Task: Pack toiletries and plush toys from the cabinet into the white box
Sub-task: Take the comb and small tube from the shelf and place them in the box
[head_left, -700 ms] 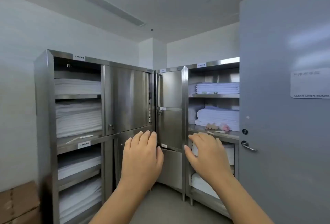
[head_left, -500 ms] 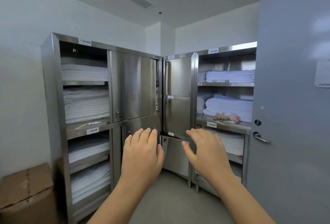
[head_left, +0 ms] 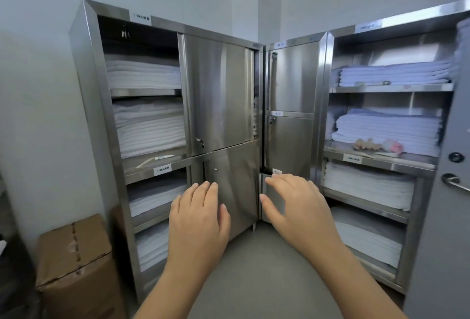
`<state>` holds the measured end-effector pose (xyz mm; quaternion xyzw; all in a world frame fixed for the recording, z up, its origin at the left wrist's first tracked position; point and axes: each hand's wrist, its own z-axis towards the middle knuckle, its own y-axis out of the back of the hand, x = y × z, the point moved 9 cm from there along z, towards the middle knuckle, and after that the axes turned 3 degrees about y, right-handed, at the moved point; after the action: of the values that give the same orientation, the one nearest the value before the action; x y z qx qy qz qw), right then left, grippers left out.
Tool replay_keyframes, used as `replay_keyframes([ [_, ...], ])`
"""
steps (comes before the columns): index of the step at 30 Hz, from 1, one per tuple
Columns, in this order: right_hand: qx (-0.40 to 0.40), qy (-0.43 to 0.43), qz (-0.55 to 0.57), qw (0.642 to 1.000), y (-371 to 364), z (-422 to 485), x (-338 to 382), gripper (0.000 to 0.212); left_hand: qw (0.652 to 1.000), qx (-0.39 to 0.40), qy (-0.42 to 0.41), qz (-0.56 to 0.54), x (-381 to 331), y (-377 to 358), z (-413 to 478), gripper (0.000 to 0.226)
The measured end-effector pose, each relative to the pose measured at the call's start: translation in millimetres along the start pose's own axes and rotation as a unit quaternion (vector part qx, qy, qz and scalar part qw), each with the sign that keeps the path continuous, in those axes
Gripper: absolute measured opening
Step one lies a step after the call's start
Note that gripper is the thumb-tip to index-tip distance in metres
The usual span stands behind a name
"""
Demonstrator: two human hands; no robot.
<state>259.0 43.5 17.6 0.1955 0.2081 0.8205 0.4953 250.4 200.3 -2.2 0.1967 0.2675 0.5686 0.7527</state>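
Two steel cabinets meet in the corner. On the right cabinet's (head_left: 381,161) middle shelf lie a tan plush toy (head_left: 366,144) and a pink-and-white plush toy (head_left: 393,146), in front of folded towels. A thin white toothbrush-like item (head_left: 156,159) lies on the left cabinet's (head_left: 218,94) shelf. My left hand (head_left: 198,219) and my right hand (head_left: 297,206) are raised palm-down before the lower doors, fingers apart, holding nothing. No white box is in view.
Stacks of white and pale-blue folded towels (head_left: 389,130) fill the open shelves. A brown cardboard box (head_left: 73,257) stands on the floor at the left. A grey door with a lever handle (head_left: 454,182) stands at the right edge. Grey floor lies between the cabinets.
The view has tilted down and moved closer to the cabinets. Both hands stay raised and empty, now lower against the cabinet doors.
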Motion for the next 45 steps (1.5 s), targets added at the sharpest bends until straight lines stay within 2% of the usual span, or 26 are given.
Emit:
replay_keyframes([
  [9, 0.062, 0.004, 0.043, 0.997, -147, 19, 46, 0.042, 0.995, 0.057, 0.054, 0.056, 127, -64, 6, 0.046],
  [13, 0.094, 0.0, 0.067, 0.993, -211, 25, 48, 0.033, 0.991, 0.074, 0.093, 0.061, 170, -98, 8, 0.047],
  [21, 0.14, -0.006, 0.108, 0.984, -347, 74, 4, 0.047, 0.985, 0.095, 0.116, 0.08, 231, -195, 63, 0.047],
  [31, 0.177, -0.006, 0.142, 0.974, -480, 158, -53, 0.038, 0.974, 0.101, 0.175, 0.099, 297, -309, 146, 0.047],
  [38, 0.191, 0.026, 0.158, 0.969, -562, 179, -37, 0.035, 0.964, 0.096, 0.217, 0.123, 360, -351, 162, 0.04],
  [45, 0.204, 0.054, 0.154, 0.965, -653, 213, -4, 0.043, 0.962, 0.087, 0.227, 0.126, 448, -400, 195, 0.034],
])
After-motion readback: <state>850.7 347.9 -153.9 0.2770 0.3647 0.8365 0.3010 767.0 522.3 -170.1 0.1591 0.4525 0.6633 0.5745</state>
